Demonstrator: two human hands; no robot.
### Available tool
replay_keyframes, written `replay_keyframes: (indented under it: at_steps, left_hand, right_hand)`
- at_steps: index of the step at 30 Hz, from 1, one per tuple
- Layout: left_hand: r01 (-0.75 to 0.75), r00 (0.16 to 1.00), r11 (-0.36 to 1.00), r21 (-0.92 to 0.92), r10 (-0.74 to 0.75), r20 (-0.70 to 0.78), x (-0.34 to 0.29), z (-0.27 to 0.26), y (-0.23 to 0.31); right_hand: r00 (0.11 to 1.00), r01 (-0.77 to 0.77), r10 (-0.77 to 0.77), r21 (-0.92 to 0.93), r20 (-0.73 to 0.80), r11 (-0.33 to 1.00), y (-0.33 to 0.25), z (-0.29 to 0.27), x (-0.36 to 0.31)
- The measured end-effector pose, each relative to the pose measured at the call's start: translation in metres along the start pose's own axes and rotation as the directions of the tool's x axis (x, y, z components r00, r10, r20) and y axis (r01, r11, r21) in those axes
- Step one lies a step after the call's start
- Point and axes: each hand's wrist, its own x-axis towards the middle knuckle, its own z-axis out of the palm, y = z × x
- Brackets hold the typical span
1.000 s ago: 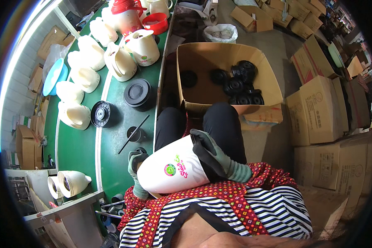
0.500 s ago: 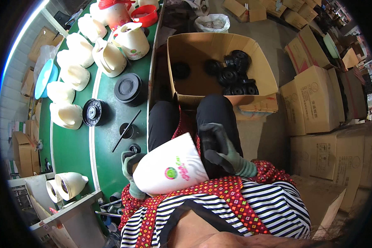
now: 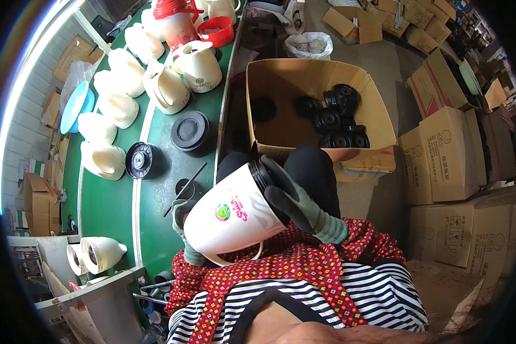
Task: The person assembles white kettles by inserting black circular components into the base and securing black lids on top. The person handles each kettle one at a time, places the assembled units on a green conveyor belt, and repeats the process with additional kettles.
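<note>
A white thermos jug point(image 3: 229, 212) with a pink and green print lies tilted across my lap, its loop handle point(image 3: 241, 255) toward my body. Wrapped round the jug's left end is my left hand point(image 3: 184, 226), in a grey-green glove; its fingers are partly hidden by the jug. At the right end sits a black round base point(image 3: 262, 176), mostly covered by my right hand point(image 3: 301, 206). That gloved hand is closed over the base and holds it against the jug's end. Whether the base is seated all the way cannot be made out.
On the green table point(image 3: 109, 209) to my left stand several cream jugs point(image 3: 166, 89), stacked black bases point(image 3: 190, 131) and a black cup point(image 3: 188, 189) with a thin rod. An open carton point(image 3: 269, 129) of black bases stands ahead. Cartons point(image 3: 441, 155) are piled on the right.
My right hand has moved left from beside the jug to its right end, where the black base now shows. The jug has turned, bringing its handle into sight, and its right end has risen.
</note>
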Motion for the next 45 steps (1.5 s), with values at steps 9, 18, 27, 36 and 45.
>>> replay_keyframes:
  at_steps: [9,18,27,36,45]
  left_hand:
    - [0.062,0.997,0.99,0.124,-0.068,0.046,0.027,0.033,0.03]
    - [0.064,0.998,0.985,0.163,-0.068,0.018,0.03,0.041,0.041]
    - [0.069,0.998,0.977,0.201,-0.068,-0.014,0.029,0.043,0.053]
    - [-0.004,0.994,0.996,-0.093,-0.006,-0.107,0.035,0.029,0.034]
    - [-0.423,0.823,0.843,0.332,0.511,-0.249,0.046,-0.058,-0.047]
  right_hand:
    - [0.923,0.369,-0.379,-0.402,0.057,0.838,-0.014,-0.027,0.028]
    - [0.894,0.444,-0.396,-0.537,0.21,0.717,-0.024,-0.029,0.036]
    - [0.788,0.616,-0.501,-0.462,0.358,0.639,-0.025,-0.031,0.039]
    - [0.959,0.236,-0.244,0.072,0.143,0.969,-0.029,-0.02,0.032]
    - [0.98,-0.106,0.058,0.257,0.19,0.961,-0.027,-0.033,0.05]
